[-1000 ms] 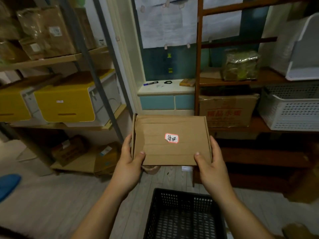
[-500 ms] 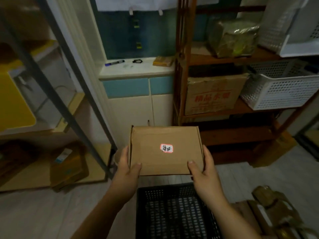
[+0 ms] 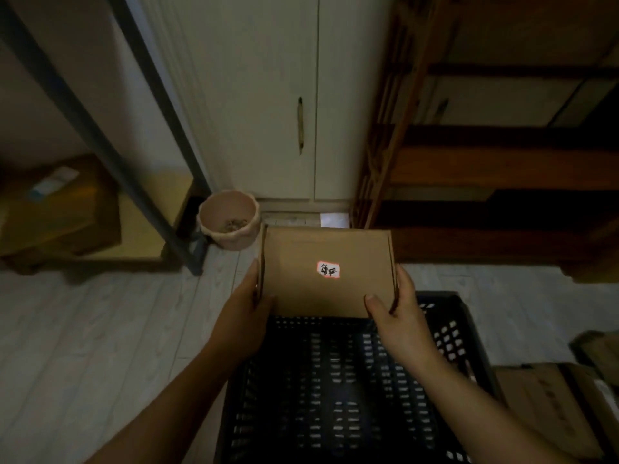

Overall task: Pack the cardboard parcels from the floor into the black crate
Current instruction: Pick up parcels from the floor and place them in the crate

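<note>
My left hand (image 3: 246,306) grips the left edge of the flat cardboard parcel (image 3: 323,272), thumb on top. The parcel hangs above the far end of the black crate (image 3: 452,329), not inside it. My right hand (image 3: 400,313) clasps the parcel's right edge.

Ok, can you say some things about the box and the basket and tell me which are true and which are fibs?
1. Both hands hold the box. True: left hand, right hand.
2. The box has a small sticker on top. True.
3. The box lies flat inside the black crate. False: it is held above the far end.
4. The crate is full of parcels. False: none show inside it.
5. A pot sits beside the box. True.
</note>
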Tool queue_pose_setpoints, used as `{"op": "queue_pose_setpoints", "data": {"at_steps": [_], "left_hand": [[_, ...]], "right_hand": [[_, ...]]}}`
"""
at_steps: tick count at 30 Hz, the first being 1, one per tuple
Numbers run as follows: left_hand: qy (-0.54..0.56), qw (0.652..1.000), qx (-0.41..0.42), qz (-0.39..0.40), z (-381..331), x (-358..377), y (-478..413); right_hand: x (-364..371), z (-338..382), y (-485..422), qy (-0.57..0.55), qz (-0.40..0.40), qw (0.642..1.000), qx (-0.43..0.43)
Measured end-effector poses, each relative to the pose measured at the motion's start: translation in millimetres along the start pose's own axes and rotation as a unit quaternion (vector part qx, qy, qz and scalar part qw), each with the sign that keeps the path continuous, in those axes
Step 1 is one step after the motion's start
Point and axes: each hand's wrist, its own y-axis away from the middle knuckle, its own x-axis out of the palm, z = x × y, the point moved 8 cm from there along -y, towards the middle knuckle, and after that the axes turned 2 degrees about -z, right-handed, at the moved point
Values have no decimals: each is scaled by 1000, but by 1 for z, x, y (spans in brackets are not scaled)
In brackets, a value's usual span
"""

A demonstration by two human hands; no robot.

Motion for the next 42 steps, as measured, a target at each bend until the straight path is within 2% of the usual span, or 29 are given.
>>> {"op": "queue_pose_setpoints", "data": {"at_steps": [3, 6, 12, 14, 18, 22, 25, 29, 33, 36, 42], "left_hand": [[-24, 1000, 18, -7, 56, 39, -17], [-12, 999, -1, -43, 99, 64, -25], [57, 996, 39, -65, 115, 96, -36], [57, 996, 12, -67, 125, 105, -32], [27, 998, -59, -21, 160, 138, -12], [-17, 997, -69, -6, 183, 153, -1], [-21, 993, -119, 1, 198, 161, 2], [-34, 976, -210, 38, 222, 171, -3], [-99, 966, -231, 53, 242, 180, -7], [-99, 951, -283, 79, 268, 192, -2], [-157, 935, -293, 121, 299, 206, 6]], "right_hand": [[28, -71, -26, 6, -4, 1000, -14], [48, -119, -45, 2, -9, 999, -43], [64, -167, -60, 5, -14, 995, -97], [63, -175, -55, 16, -5, 996, -91], [64, -199, -40, 64, 18, 994, -84], [74, -226, -32, 118, 33, 989, -87], [83, -240, -32, 159, 40, 983, -84], [101, -266, -24, 151, 67, 985, -45], [115, -286, -25, 142, 77, 987, -7], [128, -303, -25, 173, 120, 977, 24], [153, -337, -30, 250, 172, 942, 144]]}}
